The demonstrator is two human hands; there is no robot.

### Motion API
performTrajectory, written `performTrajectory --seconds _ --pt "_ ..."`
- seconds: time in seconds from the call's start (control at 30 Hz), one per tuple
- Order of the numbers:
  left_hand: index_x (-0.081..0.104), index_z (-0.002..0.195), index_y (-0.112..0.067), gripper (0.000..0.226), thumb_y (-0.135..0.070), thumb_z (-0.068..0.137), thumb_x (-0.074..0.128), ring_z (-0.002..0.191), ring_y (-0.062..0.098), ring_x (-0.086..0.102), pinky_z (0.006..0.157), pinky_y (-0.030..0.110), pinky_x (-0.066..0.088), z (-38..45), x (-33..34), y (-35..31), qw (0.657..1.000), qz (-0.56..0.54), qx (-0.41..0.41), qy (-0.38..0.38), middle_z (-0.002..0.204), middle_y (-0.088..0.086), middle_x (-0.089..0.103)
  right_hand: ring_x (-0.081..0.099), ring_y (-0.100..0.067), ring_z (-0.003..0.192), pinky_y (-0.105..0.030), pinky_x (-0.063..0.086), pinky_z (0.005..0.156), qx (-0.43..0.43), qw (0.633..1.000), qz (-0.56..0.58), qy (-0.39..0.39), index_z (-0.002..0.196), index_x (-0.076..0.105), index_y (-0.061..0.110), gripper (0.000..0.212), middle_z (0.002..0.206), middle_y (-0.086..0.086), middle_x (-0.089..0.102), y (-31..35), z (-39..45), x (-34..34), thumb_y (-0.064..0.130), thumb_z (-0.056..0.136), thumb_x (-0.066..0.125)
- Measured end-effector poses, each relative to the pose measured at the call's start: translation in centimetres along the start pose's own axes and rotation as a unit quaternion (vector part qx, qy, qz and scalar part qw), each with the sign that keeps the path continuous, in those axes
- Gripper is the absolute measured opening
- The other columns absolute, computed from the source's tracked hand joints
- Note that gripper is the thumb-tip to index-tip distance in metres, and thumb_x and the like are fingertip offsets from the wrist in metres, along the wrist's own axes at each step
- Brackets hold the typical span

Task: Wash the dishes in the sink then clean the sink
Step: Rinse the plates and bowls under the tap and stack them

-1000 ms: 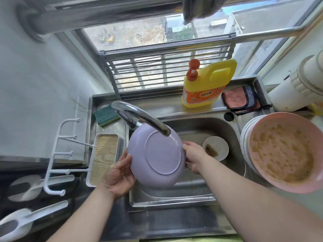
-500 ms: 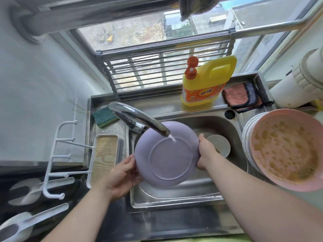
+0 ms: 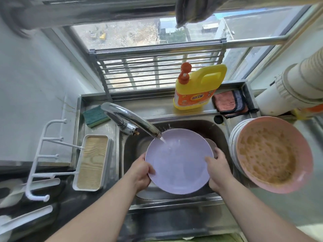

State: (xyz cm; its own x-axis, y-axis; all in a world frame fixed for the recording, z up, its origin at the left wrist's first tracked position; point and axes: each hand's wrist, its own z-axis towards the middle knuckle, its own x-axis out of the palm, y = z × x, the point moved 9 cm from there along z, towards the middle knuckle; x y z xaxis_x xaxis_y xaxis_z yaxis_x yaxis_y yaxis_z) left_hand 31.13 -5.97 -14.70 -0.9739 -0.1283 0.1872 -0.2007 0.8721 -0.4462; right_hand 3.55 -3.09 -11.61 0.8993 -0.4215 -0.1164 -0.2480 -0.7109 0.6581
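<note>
A lilac plate [image 3: 178, 163] is held face up over the steel sink [image 3: 220, 131], under the running faucet [image 3: 132, 121]. Water lands on its upper left part. My left hand [image 3: 141, 172] grips the plate's left rim, thumb on top. My right hand [image 3: 218, 170] grips the right rim, thumb on the plate's face. A small white dish [image 3: 212, 143] in the sink is mostly hidden behind the plate.
A pink bowl [image 3: 272, 154] with brown residue tops a stack of plates on the right counter. Yellow detergent bottle [image 3: 197, 88], pink cloth [image 3: 227, 102] and green sponge [image 3: 94, 116] sit behind the sink. A white tray rack [image 3: 90, 161] stands left.
The plate has been turned over from underside up to face up and shifted right under the stream. Both hands moved with it and regripped its rim.
</note>
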Motion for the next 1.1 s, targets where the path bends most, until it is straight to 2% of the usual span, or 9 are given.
performTrajectory --seconds 0.13,0.27,0.5,0.73,0.8,0.83,0.9,1.03,1.1 --pt "0.071 0.129 -0.019 0.069 0.029 0.088 0.044 0.108 0.039 0.072 0.088 0.053 0.061 -0.8 2.2 -2.0 0.999 -0.012 0.036 0.030 0.121 0.018 0.076 0.071 -0.034 0.113 -0.063 0.056 0.097 0.049 0.996 0.048 0.055 0.134 0.063 0.026 0.031 0.124 -0.002 0.075 -2.9 -1.5 -1.2 0.015 0.108 0.051" --pt "0.072 0.123 -0.015 0.021 -0.013 0.105 0.061 0.092 0.025 0.077 0.080 0.038 0.062 -0.6 3.7 -3.5 0.997 -0.016 0.066 0.035 0.120 0.016 0.076 0.072 -0.032 0.113 -0.066 0.056 0.094 0.032 0.994 0.085 0.055 0.128 0.062 0.029 0.023 0.123 0.000 0.075 -2.5 -2.5 -1.9 0.033 0.112 0.046" --pt "0.069 0.132 -0.013 0.057 -0.050 0.112 0.031 0.125 0.034 0.063 0.120 0.052 0.040 0.0 8.4 -4.8 0.985 -0.153 0.007 0.076 0.135 0.014 0.068 0.069 -0.017 0.101 -0.033 0.057 0.087 -0.149 0.987 0.032 -0.053 0.108 0.065 0.029 0.025 0.100 0.015 0.076 6.1 -6.5 -4.2 0.032 0.113 0.040" --pt "0.072 0.105 -0.019 0.056 -0.065 0.106 0.040 0.105 0.025 0.069 0.102 0.041 0.054 3.3 12.8 -4.3 0.972 -0.216 -0.056 0.069 0.111 0.001 0.071 0.062 0.003 0.106 -0.016 0.047 0.083 -0.314 0.932 -0.154 -0.093 0.120 0.058 0.043 0.033 0.110 0.025 0.065 14.9 -14.1 -6.4 0.016 0.111 0.042" --pt "0.067 0.085 -0.024 0.061 -0.078 0.097 0.043 0.075 0.019 0.067 0.075 0.025 0.057 2.9 13.8 -3.9 0.977 -0.176 -0.070 0.097 0.081 -0.003 0.066 0.056 0.009 0.113 -0.013 0.042 0.089 -0.332 0.918 -0.191 -0.107 0.123 0.055 0.047 0.040 0.116 0.031 0.062 16.0 -15.4 -6.6 0.012 0.110 0.042" --pt "0.055 0.068 -0.026 0.061 -0.080 0.094 0.044 0.048 0.011 0.050 0.053 0.014 0.040 2.2 14.1 -3.5 0.971 -0.192 -0.096 0.108 0.059 -0.007 0.052 0.054 0.012 0.115 -0.010 0.039 0.090 -0.335 0.913 -0.204 -0.115 0.125 0.053 0.047 0.041 0.118 0.033 0.060 16.2 -15.8 -6.7 0.011 0.109 0.042" --pt "0.030 0.058 -0.028 0.065 -0.080 0.094 0.047 0.037 0.008 0.016 0.042 0.019 0.010 1.0 13.8 -2.8 0.967 -0.199 -0.117 0.104 0.048 -0.011 0.025 0.050 0.017 0.116 -0.008 0.036 0.092 -0.337 0.906 -0.221 -0.130 0.131 0.051 0.042 0.041 0.120 0.033 0.059 16.2 -16.3 -6.6 0.009 0.109 0.042" --pt "0.059 0.079 -0.026 0.058 -0.073 0.103 0.036 0.055 0.012 0.046 0.048 0.025 0.031 0.1 13.6 -1.3 0.971 -0.150 -0.114 0.145 0.069 -0.005 0.058 0.055 -0.001 0.116 -0.028 0.041 0.101 -0.324 0.899 -0.249 -0.155 0.142 0.052 0.028 0.041 0.128 0.013 0.060 15.2 -15.9 -6.1 0.009 0.108 0.040" --pt "0.073 0.117 -0.023 0.066 -0.071 0.106 0.029 0.100 0.022 0.070 0.081 0.036 0.053 0.1 13.7 0.7 0.967 -0.121 -0.143 0.171 0.112 0.002 0.078 0.054 -0.011 0.117 -0.036 0.043 0.100 -0.310 0.897 -0.269 -0.162 0.145 0.048 0.029 0.046 0.129 0.010 0.058 14.5 -15.6 -5.6 0.006 0.106 0.038"
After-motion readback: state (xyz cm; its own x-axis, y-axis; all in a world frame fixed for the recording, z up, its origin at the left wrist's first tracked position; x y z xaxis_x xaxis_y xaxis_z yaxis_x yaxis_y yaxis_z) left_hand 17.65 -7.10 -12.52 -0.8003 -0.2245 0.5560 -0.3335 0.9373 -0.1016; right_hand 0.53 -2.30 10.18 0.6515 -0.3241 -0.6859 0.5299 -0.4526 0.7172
